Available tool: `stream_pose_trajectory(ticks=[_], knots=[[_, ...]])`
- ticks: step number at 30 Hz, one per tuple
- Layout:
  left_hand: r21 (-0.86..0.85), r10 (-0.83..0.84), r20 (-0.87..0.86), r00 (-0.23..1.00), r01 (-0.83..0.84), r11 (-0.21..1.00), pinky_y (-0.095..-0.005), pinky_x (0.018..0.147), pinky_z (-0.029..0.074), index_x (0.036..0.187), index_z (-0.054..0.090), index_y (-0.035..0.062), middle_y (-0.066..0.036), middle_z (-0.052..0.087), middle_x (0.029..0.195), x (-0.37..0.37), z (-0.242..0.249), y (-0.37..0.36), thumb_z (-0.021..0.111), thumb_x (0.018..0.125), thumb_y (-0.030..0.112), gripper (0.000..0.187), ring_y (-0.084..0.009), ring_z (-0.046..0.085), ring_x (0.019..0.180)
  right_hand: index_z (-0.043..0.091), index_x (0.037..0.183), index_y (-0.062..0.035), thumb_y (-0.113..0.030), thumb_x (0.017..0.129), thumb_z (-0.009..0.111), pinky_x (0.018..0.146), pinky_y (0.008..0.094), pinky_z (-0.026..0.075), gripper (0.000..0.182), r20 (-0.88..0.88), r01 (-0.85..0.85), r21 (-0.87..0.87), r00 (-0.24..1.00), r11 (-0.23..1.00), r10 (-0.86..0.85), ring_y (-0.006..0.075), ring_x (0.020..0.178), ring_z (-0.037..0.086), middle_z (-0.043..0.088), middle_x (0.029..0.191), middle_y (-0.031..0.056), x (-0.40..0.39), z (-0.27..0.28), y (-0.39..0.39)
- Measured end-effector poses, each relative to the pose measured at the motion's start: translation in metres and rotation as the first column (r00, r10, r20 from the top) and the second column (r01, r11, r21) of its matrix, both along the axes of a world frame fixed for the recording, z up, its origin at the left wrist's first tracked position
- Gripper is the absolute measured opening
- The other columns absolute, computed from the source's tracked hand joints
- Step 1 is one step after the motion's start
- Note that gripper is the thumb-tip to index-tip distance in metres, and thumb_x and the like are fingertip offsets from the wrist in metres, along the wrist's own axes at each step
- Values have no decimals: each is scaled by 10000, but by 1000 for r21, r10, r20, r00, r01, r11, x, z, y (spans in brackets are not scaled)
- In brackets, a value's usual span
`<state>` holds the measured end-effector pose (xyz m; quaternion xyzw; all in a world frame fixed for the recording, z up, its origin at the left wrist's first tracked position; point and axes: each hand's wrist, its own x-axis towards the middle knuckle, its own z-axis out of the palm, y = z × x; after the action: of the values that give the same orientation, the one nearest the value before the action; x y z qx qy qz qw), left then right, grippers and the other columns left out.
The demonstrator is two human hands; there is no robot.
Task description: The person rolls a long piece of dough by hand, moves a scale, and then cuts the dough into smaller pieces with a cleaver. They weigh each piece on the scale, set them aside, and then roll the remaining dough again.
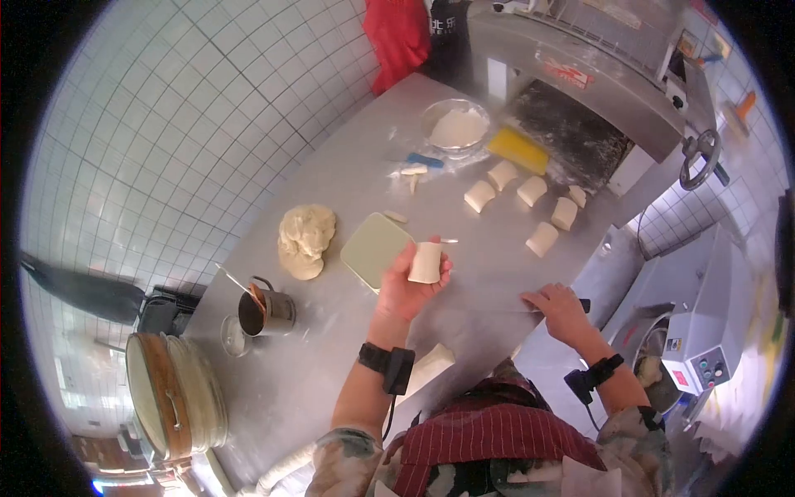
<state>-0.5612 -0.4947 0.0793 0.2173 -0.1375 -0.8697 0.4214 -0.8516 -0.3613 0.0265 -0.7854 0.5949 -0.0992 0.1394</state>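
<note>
Apron (497, 439), dough piece (426, 263), bowl (426, 124) of flour (460, 130)

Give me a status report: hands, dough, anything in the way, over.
Left hand holding dough piece above steel table. Right hand near table edge, grip unclear. Pale green square partly behind left hand, no obvious obstruction.

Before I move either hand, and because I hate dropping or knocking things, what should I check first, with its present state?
1. Dough piece gripped by the left hand: ok, the fingers curl around it.
2. Right hand free of tools: cannot tell, its palm side is hidden.
3. Left hand clear of the green board: cannot tell, they overlap in view.
4. Metal mug clear of both hands: ok, it stands apart.
5. Tabletop free of scraps: not ok, pale scraps lie by the blue tool.
</note>
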Motion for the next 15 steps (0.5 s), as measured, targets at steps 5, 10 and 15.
stream_pose_trajectory(ticks=[5, 10, 15], knots=[[-93, 25, 289, 957, 2, 996, -348, 759, 530, 1301, 426, -10, -146, 578, 1024, 15, -20, 6, 508, 978, 306, 459, -239, 611, 907, 510, 1291, -213, 42, 729, 566, 774, 426, 441, 619, -115, 28, -13, 993, 1000, -29, 318, 921, 526, 518, 936, 108, 9, 2, 6], [-161, 55, 497, 866, 29, 987, -327, 760, 530, 1326, 407, -33, -119, 579, 1030, 22, -36, 12, 604, 931, 236, 517, -199, 619, 916, 503, 1311, -197, 75, 710, 535, 778, 411, 445, 660, -33, 88, 36, 996, 995, -87, 317, 886, 533, 524, 943, 111, 9, 0, 17], [-287, 63, 761, 646, 247, 926, -351, 858, 506, 1318, 449, 18, -130, 585, 1141, 16, -68, 12, 665, 853, 175, 536, -235, 602, 1008, 471, 1350, -245, 44, 730, 542, 740, 428, 450, 687, -59, 112, 68, 992, 991, -108, 310, 877, 542, 510, 923, 109, -2, -2, 22]])
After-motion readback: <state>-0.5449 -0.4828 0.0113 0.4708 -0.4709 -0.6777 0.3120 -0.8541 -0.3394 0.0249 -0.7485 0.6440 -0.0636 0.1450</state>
